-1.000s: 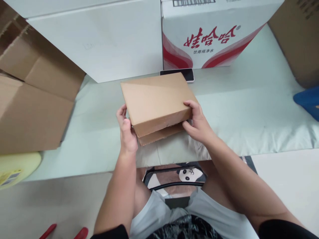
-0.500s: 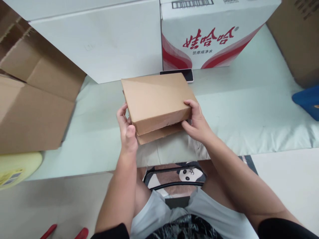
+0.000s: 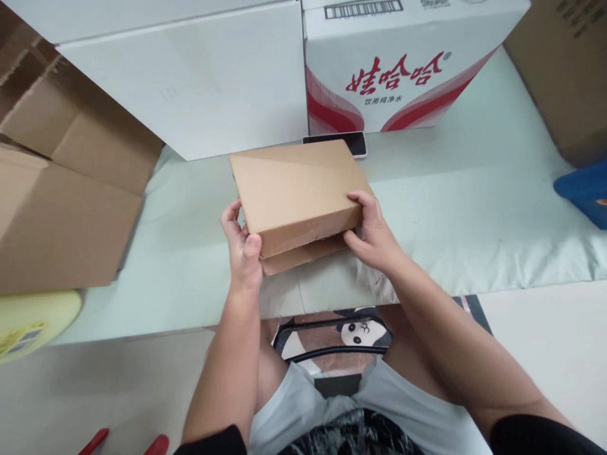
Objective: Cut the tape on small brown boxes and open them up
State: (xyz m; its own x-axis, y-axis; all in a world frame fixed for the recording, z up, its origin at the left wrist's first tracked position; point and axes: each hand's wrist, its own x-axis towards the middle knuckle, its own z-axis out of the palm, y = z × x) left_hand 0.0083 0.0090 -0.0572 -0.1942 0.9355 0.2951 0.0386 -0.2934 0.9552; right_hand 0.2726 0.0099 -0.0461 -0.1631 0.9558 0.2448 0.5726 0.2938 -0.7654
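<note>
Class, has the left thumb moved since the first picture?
Yes. Judged against the red-lettered carton, the thumb of the left hand has shifted rightward and slightly toward the person.

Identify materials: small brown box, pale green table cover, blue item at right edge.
Small brown box: matte cardboard, judging by its tan faces and folded edges.
Pale green table cover: probably thin fabric, slight sheen; wrinkled front edge, possibly coated.
Blue item: perhaps smooth plastic; evenly coloured, but cut off.
</note>
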